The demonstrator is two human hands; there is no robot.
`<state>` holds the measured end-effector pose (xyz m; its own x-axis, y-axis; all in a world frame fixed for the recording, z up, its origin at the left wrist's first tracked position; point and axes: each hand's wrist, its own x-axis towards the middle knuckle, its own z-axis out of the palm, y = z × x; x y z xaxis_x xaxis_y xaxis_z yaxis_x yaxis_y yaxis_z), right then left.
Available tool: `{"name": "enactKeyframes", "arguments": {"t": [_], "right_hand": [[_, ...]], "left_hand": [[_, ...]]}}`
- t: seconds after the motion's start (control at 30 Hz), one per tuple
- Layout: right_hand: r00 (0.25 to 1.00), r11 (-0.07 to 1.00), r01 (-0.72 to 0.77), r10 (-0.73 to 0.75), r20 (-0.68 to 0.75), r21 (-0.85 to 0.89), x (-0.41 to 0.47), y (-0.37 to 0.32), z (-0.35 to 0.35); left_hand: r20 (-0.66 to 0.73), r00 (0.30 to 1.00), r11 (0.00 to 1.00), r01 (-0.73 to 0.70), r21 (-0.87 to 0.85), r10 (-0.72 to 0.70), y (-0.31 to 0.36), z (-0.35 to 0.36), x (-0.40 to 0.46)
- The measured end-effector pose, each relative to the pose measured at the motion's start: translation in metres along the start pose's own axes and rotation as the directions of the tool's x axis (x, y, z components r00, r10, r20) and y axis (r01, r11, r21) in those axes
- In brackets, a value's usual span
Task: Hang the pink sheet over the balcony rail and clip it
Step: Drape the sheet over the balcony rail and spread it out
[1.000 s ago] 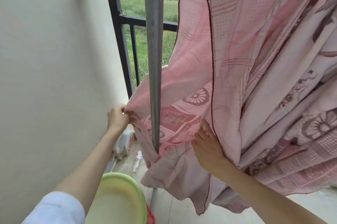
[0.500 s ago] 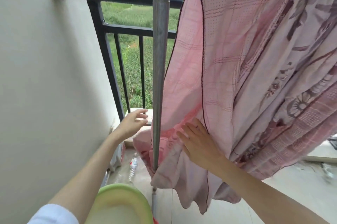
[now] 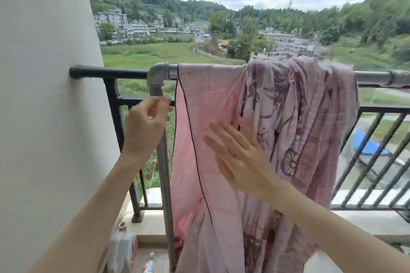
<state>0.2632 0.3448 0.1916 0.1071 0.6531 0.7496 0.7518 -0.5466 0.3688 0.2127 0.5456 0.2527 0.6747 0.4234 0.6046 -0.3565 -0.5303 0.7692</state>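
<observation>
The pink patterned sheet (image 3: 210, 99) hangs over a grey metal pipe rail (image 3: 372, 77), bunched toward the right and falling to the floor. The pipe stands just inside the black balcony railing (image 3: 106, 72). My left hand (image 3: 144, 126) is raised just below the pipe's elbow joint (image 3: 155, 75), left of the sheet's dark-trimmed edge. Its fingertips are pinched on a small pale object (image 3: 160, 104), too blurred to name. My right hand (image 3: 239, 157) lies flat on the front of the sheet with fingers spread.
A pale wall (image 3: 44, 117) closes the left side. The pipe's vertical leg (image 3: 165, 184) runs down to the floor beside the sheet. Plastic bags and a bottle (image 3: 123, 248) lie in the floor corner. Fields and houses lie beyond the railing bars (image 3: 377, 150).
My view has lifted from the sheet's lower corner to the rail top. My left hand let go of the corner and rose to the pipe elbow. My right hand slid higher on the sheet.
</observation>
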Motion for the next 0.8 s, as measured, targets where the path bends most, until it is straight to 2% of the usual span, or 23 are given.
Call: {"name": "enactKeyframes", "arguments": {"t": [0.07,0.13,0.23,0.33,0.5,0.57,0.63,0.7,0.73,0.8], "right_hand": [[0.998,0.999,-0.034,0.032,-0.057,-0.028,0.021,0.017,-0.014],[0.993,0.994,-0.092,0.086,-0.086,-0.064,0.041,0.033,-0.023],[0.972,0.972,-0.223,0.216,-0.096,-0.071,0.069,0.051,-0.029],[0.940,0.939,-0.338,0.334,-0.066,-0.068,0.081,0.065,-0.028],[0.932,0.927,-0.362,0.359,-0.051,-0.094,0.071,0.084,-0.026],[0.930,0.925,-0.368,0.364,-0.049,-0.098,0.068,0.083,-0.024],[0.925,0.919,-0.381,0.377,-0.057,-0.101,0.067,0.078,-0.021],[0.917,0.915,-0.395,0.389,-0.086,-0.081,0.069,0.073,-0.019],[0.911,0.912,-0.407,0.400,-0.102,-0.053,0.071,0.071,-0.018],[0.889,0.896,-0.443,0.442,-0.118,0.017,0.078,0.072,-0.019]], "left_hand": [[0.125,0.992,1.000,0.022,0.020,-0.024,0.018,0.008,0.009],[0.134,0.990,0.999,0.026,0.045,-0.031,0.028,0.017,0.014],[-0.016,0.999,0.999,0.044,0.011,-0.044,0.039,0.023,0.019],[-0.154,0.988,0.998,-0.004,0.056,0.013,0.050,0.015,0.026],[-0.260,0.961,0.984,-0.051,0.172,0.095,0.054,0.003,0.044],[-0.333,0.941,0.982,0.000,0.189,0.064,0.046,-0.006,0.051],[-0.343,0.939,0.976,0.067,0.205,0.007,0.034,-0.013,0.054],[-0.320,0.948,0.933,0.114,0.340,0.000,0.026,-0.009,0.049],[-0.320,0.946,0.902,0.100,0.421,0.044,0.025,-0.004,0.043],[-0.244,0.932,0.832,-0.095,0.547,0.267,0.032,0.014,0.033]]}}
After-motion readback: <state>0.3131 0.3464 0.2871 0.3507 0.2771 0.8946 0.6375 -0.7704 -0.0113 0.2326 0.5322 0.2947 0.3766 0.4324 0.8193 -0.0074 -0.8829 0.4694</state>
